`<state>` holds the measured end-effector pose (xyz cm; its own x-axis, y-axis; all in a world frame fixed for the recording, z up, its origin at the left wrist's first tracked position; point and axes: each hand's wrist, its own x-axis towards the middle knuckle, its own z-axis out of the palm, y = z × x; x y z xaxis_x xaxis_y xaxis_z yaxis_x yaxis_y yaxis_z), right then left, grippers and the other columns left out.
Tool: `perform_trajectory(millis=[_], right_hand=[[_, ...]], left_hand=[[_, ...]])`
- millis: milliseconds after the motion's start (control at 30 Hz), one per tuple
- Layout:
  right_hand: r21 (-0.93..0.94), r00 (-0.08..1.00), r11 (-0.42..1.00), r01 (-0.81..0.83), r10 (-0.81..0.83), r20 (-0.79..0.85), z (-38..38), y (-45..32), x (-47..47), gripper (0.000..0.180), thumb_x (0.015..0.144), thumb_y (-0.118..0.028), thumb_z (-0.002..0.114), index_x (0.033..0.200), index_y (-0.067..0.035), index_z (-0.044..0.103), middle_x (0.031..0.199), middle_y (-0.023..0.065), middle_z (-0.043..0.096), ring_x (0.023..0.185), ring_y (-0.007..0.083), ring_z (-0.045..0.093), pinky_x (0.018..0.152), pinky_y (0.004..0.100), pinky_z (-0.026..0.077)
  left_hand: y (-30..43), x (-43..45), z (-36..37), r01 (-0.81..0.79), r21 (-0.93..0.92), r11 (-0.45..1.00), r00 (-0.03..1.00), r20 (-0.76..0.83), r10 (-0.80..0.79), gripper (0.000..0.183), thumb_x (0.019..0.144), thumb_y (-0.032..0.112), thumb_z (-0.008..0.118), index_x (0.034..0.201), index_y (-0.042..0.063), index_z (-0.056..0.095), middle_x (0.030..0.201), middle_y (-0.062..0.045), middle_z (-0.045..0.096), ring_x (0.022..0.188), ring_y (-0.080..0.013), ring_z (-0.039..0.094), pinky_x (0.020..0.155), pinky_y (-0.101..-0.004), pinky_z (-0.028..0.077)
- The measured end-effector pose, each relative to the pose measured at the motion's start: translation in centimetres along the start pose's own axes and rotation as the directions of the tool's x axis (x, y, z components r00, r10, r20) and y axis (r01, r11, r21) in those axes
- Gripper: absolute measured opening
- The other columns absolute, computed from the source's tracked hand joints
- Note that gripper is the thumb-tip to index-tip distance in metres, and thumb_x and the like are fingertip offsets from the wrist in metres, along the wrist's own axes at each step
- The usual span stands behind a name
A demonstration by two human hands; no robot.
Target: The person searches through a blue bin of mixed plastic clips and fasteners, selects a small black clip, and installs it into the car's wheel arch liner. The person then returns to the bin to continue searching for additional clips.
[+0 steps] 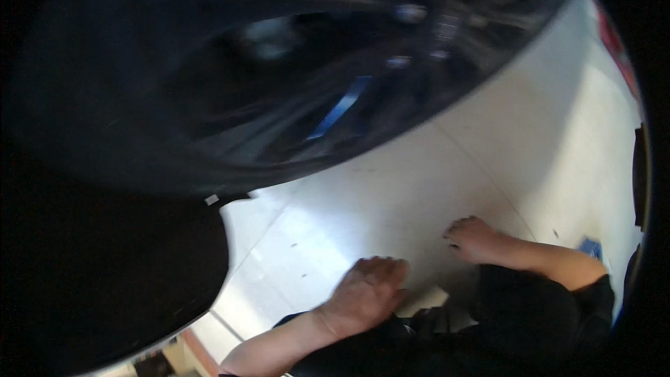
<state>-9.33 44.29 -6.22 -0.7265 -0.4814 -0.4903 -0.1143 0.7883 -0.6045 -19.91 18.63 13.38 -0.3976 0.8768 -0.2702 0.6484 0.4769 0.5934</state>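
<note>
My left hand [366,290] is at the lower middle, its palm partly turned up and its fingers loosely bent, with nothing seen in it. To its right, my right hand [476,241] hangs over the pale floor, fingers slightly curved and apart, also without a visible object. Both hands are clear of the car wheel [335,63] that fills the upper part of the view. Dark spokes, several shiny wheel bolts [411,12] and a blue strip [343,107] show within its rim. A black tyre [120,152] surrounds the rim. Motion blurs the wheel's details.
A light tiled floor [445,167] with dark joint lines stretches below the wheel. Dark bodywork or shadow takes up the left side. My bent knee in dark cloth [528,303] is at lower right. A small blue item [591,247] and a red shape [615,47] appear near the right rim.
</note>
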Motion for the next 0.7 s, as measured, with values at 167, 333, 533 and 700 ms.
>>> perform_trajectory(millis=[167,333,533,700], right_hand=[[0.454,0.931,0.825,-0.335,0.363,0.028,8.4,0.6,-3.0,0.039,0.096,-0.035,0.066,0.113,-0.001,0.072,0.108,0.0233,0.071,0.105,0.0421,0.067,0.093,0.0517,0.054],[0.418,0.914,0.862,-0.287,0.377,-0.151,11.8,-4.3,-9.7,0.029,0.088,-0.027,0.069,0.100,-0.001,0.076,0.100,0.0226,0.074,0.096,0.0406,0.070,0.084,0.0506,0.056],[0.736,0.959,0.631,-0.244,0.268,0.088,19.9,-7.6,-15.0,0.023,0.087,-0.024,0.073,0.097,-0.005,0.080,0.093,0.0155,0.078,0.087,0.0310,0.074,0.079,0.0453,0.057],[0.822,0.894,0.565,-0.077,0.404,-0.194,21.6,-4.2,-12.6,0.027,0.092,-0.022,0.070,0.105,0.001,0.075,0.095,0.0206,0.076,0.087,0.0336,0.072,0.079,0.0458,0.055]], left_hand=[[2.5,5.0,1.0,0.233,0.013,0.972,0.767,0.613,-0.192,0.019,0.099,0.002,0.053,0.116,0.000,0.060,0.113,-0.019,0.059,0.106,-0.0369,0.060,0.095,-0.0457,0.052],[9.7,7.4,6.6,-0.131,-0.028,0.991,0.822,0.556,0.124,0.024,0.096,-0.007,0.048,0.115,-0.003,0.063,0.113,-0.022,0.067,0.106,-0.0380,0.068,0.094,-0.0462,0.055],[13.1,7.0,9.8,-0.183,0.005,0.983,0.751,0.646,0.137,0.027,0.097,-0.008,0.048,0.118,-0.005,0.065,0.113,-0.025,0.072,0.100,-0.0351,0.073,0.092,-0.0425,0.057],[8.5,5.8,11.3,0.271,-0.182,0.945,0.691,0.721,-0.059,0.019,0.105,0.001,0.054,0.119,-0.006,0.065,0.107,-0.020,0.075,0.097,-0.0270,0.077,0.082,-0.0374,0.062]])
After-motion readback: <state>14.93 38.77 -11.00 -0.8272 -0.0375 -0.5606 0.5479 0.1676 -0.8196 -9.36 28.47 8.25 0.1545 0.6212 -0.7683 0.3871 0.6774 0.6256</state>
